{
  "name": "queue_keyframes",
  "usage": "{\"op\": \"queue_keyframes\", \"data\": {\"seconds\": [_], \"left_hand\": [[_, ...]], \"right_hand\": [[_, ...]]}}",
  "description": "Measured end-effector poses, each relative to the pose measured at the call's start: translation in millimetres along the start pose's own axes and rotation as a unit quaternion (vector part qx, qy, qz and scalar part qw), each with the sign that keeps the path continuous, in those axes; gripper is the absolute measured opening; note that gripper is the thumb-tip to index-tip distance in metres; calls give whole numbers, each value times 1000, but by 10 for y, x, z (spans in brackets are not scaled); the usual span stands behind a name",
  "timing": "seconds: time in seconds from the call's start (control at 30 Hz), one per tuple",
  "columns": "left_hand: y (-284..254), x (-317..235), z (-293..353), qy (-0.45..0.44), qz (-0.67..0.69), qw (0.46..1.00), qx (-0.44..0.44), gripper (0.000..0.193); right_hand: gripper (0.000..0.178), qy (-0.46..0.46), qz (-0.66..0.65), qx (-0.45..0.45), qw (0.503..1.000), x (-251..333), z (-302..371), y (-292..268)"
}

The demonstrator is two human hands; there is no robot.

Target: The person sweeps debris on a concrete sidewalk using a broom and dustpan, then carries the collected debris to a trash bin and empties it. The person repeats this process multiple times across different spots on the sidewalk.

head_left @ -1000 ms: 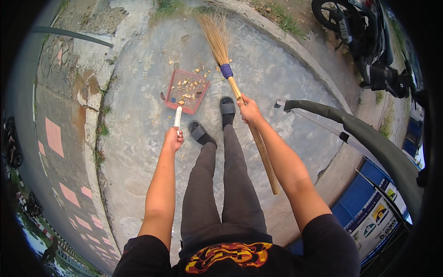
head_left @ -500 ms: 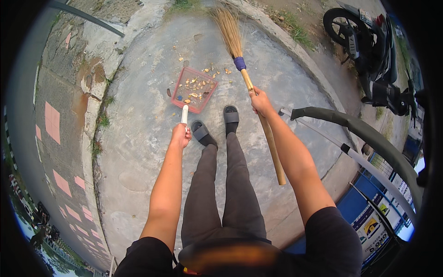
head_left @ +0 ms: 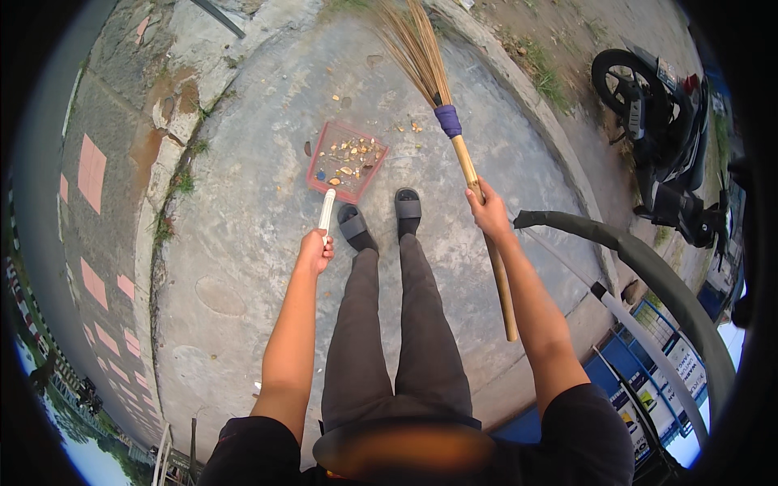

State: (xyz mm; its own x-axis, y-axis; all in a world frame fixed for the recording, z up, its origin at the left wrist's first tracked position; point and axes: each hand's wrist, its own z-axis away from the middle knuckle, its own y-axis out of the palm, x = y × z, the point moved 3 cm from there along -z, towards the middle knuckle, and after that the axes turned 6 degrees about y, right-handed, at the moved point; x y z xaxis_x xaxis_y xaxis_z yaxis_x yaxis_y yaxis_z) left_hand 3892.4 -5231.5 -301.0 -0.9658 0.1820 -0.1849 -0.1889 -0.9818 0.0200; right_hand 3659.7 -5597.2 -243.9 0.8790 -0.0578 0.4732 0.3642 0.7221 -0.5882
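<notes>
- Head view: one motorbike [head_left: 668, 182] is standing upper right; one dark curved tube [head_left: 624, 243] is crossing the right side.
- Left hand [head_left: 317, 249] is clamping around the white handle [head_left: 327, 212] of one red dustpan [head_left: 344, 197], showing upper centre with litter [head_left: 346, 171] inside.
- Right hand [head_left: 489, 212] is gripping one broom [head_left: 462, 154], its bristles pointing to the top edge.
- Two sandals [head_left: 357, 231] are resting at centre, near the dustpan.
- Signs [head_left: 687, 371] are bearing printed lettering, lower right.

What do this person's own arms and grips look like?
The short black fabric sleeves leave the left forearm and the right forearm bare. The left grip and the right grip are human and ungloved; no watch or bracelet is visible.
</notes>
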Motion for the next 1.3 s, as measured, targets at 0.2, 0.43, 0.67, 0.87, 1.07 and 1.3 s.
{"op": "queue_keyframes", "data": {"seconds": [0.2,0.43,0.67,0.87,1.07,1.3], "left_hand": [[-352,229,294,-9,62,998,-16,14],[-776,383,725,0,105,994,-43,25],[-862,640,772,29,123,988,-89,21],[-718,683,714,29,171,978,-120,18],[-707,726,838,30,198,973,-115,19],[-729,829,938,25,216,970,-110,15]], "right_hand": [[52,9,60,79,995,993,-1353,643],[46,34,191,109,975,-727,349,471],[49,-42,53,61,996,-1139,1092,-520],[52,-104,122,-35,986,130,-343,-242],[35,-140,167,75,973,1099,-1229,755],[49,-33,320,156,934,-436,44,338]]}}
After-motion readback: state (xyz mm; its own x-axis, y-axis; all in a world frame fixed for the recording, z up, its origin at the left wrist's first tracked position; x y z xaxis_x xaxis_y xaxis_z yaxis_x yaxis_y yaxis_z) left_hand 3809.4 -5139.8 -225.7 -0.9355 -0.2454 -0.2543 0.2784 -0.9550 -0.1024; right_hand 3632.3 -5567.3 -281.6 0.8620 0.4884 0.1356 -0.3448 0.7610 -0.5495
